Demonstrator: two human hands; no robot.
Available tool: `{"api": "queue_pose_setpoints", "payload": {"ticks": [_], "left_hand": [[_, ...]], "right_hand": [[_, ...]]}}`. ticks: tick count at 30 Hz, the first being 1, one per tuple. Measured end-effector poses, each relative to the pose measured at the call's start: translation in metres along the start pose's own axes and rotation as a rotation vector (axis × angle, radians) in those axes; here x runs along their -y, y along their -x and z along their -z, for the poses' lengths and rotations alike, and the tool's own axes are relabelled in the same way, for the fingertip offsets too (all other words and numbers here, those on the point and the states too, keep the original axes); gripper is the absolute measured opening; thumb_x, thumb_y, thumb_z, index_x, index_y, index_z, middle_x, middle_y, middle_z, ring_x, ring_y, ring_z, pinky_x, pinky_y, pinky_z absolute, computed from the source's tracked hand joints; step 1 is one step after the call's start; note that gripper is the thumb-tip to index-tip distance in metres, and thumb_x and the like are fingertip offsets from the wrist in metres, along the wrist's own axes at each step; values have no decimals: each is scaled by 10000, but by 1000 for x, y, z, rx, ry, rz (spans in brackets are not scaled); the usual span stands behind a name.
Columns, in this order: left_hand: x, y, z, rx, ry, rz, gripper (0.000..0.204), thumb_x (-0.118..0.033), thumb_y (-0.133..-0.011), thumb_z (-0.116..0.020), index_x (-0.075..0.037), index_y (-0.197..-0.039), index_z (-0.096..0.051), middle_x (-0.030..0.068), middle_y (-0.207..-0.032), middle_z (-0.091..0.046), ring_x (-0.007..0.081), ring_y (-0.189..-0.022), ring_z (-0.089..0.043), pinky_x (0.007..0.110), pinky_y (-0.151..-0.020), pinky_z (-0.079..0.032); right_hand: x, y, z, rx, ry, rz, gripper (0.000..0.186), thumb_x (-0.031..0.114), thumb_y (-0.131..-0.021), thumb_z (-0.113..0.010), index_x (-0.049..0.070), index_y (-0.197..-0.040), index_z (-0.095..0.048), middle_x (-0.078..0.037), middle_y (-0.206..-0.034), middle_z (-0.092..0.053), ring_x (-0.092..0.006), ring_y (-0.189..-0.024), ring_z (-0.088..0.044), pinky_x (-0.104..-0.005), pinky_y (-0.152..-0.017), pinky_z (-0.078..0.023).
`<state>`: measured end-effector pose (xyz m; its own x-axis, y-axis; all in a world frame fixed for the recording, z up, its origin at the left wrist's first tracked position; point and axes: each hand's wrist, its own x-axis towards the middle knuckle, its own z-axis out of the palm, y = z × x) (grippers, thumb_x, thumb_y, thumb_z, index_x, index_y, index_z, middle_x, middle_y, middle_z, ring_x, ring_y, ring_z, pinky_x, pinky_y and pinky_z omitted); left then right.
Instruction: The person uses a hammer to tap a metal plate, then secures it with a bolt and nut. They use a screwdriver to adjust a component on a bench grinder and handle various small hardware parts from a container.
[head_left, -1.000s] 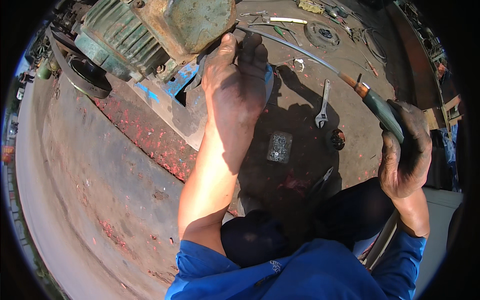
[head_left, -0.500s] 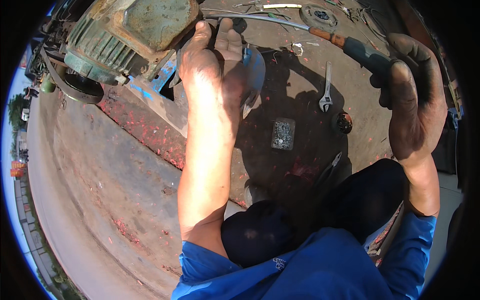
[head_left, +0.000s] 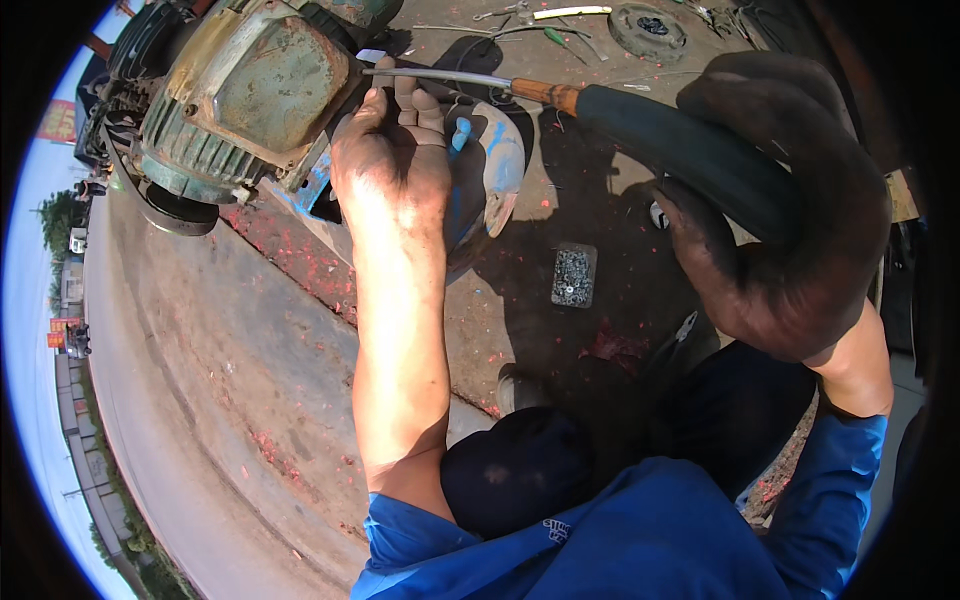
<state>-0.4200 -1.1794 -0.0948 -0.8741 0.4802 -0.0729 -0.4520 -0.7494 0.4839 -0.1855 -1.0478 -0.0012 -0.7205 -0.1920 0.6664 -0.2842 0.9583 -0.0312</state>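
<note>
A long screwdriver (head_left: 455,76) with an orange-brown collar and thick dark handle lies across the upper view. My right hand (head_left: 790,200), darkened with grime, is wrapped round its handle. The shaft's tip meets the corner of the rusty cover (head_left: 277,105) on a green finned motor (head_left: 185,150). Below that corner my left hand (head_left: 395,160) is palm up, thumb and fingers apart, with the shaft passing in front of its fingers. Whether those fingers touch the shaft I cannot tell. Beside this hand is a scuffed blue-and-grey metal part (head_left: 503,160).
A clear box of small metal hardware (head_left: 573,276) sits on the dirt ground. Pliers (head_left: 684,330) lie near my knee; a wrench jaw (head_left: 657,215) shows beside my right hand. Farther off are a round dish (head_left: 647,32) and loose tools. A road runs along the left.
My right hand has come closer and turned over the handle, bringing the screwdriver's tip left to the cover's corner. My left hand has shifted slightly left and down. The motor sits differently in view.
</note>
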Motion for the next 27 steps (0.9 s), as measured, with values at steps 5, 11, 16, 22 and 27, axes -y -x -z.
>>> {"api": "queue_pose_setpoints", "payload": {"ticks": [5,11,16,22,27], "left_hand": [[6,-12,5,11,68,106,239,-53,-976,-409,58,-1152,-525,138,-1046,-610,202,-879,-601,299,-744,-535],[1,-3,-5,-31,-26,-13,242,-65,-992,-383,55,-1157,-513,143,-1035,-622,199,-877,-618,311,-747,-544],[12,-1,-10,-68,-46,-70,242,-60,-996,-372,47,-1172,-497,137,-1138,-622,214,-882,-633,310,-745,-547],[10,6,-15,-82,-79,-68,253,-74,-993,-397,30,-1200,-499,104,-1184,-610,185,-959,-608,302,-799,-510],[12,10,-22,-104,-89,-88,221,-78,-992,-408,3,-1168,-514,90,-1152,-622,179,-967,-607,290,-773,-500]], "right_hand": [[-5,-3,-1,-79,-66,-41,437,83,-783,-777,-32,-1131,-539,-153,-969,-641,-221,-880,-647,-292,-709,-533],[-11,-10,-2,-102,-254,-210,338,193,-859,-725,-18,-1077,-576,-88,-908,-644,-157,-815,-654,-263,-681,-521],[-20,-6,5,14,-98,-156,355,195,-823,-739,-10,-1069,-585,-88,-881,-630,-192,-751,-645,-280,-638,-507],[-13,-13,7,116,-368,-279,277,155,-836,-700,-12,-1041,-616,-64,-729,-588,-178,-593,-576,-252,-539,-450],[-4,3,-3,22,-650,-806,292,204,-879,-663,-8,-1051,-558,-62,-708,-593,-130,-614,-562,-250,-563,-440]]}}
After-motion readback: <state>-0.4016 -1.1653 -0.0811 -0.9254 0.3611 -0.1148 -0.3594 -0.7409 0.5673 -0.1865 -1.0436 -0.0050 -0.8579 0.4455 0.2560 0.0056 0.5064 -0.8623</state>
